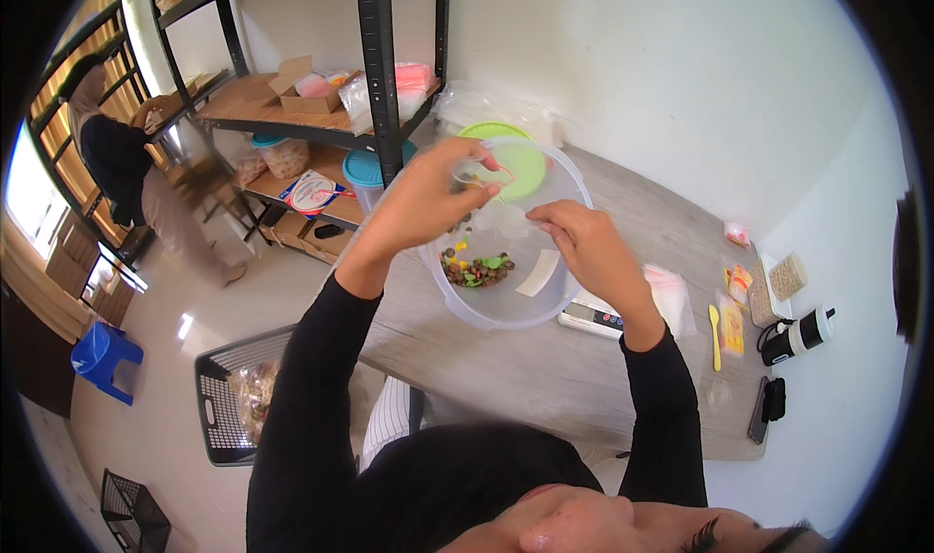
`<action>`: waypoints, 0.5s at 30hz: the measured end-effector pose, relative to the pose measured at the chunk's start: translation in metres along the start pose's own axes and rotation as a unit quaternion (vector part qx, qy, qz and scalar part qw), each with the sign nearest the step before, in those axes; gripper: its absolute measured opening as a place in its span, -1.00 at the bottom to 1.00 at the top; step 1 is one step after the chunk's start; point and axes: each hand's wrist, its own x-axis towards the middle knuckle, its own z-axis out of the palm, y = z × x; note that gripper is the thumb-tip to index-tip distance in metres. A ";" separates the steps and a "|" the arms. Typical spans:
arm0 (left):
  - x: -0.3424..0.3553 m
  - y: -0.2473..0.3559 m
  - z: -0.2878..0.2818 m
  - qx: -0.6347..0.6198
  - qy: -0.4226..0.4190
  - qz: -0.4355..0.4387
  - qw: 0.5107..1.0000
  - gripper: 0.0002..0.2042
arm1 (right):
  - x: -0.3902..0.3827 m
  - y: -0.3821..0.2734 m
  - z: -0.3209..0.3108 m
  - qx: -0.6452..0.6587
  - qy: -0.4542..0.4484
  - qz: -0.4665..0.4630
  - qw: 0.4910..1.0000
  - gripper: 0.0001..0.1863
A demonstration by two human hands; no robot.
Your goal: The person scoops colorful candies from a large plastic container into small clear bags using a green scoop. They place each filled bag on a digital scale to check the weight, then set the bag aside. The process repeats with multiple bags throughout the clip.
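Note:
A large clear round tub [459, 307] stands in front of me on the table, with a small heap of brown, green and yellow pieces [477, 267] inside. A cream strip of card [538, 273] lies in it too. Over the tub, my left hand [433, 195] is closed on a small clear plastic item with a pink-red edge; its exact kind is unclear. My right hand [584, 240] pinches a thin, clear plastic piece [508, 220] beside it. Whether the two plastic parts are joined cannot be made out.
A green lid [516, 142] is behind the tub, a white kitchen scale [593, 321] at its right. Plastic bags [671, 300], a yellow spoon [716, 337] and a phone [758, 413] lie rightward. Left are shelves [243, 103], a crate [219, 388] and another person [122, 164].

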 end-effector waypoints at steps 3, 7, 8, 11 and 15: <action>-0.001 0.020 0.010 0.038 -0.018 0.053 0.998 -0.75 | 0.002 0.007 0.020 -0.009 0.001 -0.018 1.000 -0.76; -0.002 0.036 0.019 0.061 -0.026 0.081 0.994 -0.74 | -0.002 0.009 0.042 0.008 0.001 -0.041 0.999 -0.76; -0.002 0.038 0.020 0.062 -0.026 0.080 0.995 -0.74 | -0.004 0.009 0.044 0.022 0.002 -0.054 0.998 -0.76; -0.002 0.039 0.023 0.057 -0.024 0.081 0.995 -0.75 | -0.011 0.009 0.037 0.006 -0.096 -0.027 0.995 -0.71; -0.002 0.039 0.029 0.047 -0.029 0.096 0.994 -0.76 | -0.021 0.013 0.023 -0.003 0.010 0.018 1.000 -0.74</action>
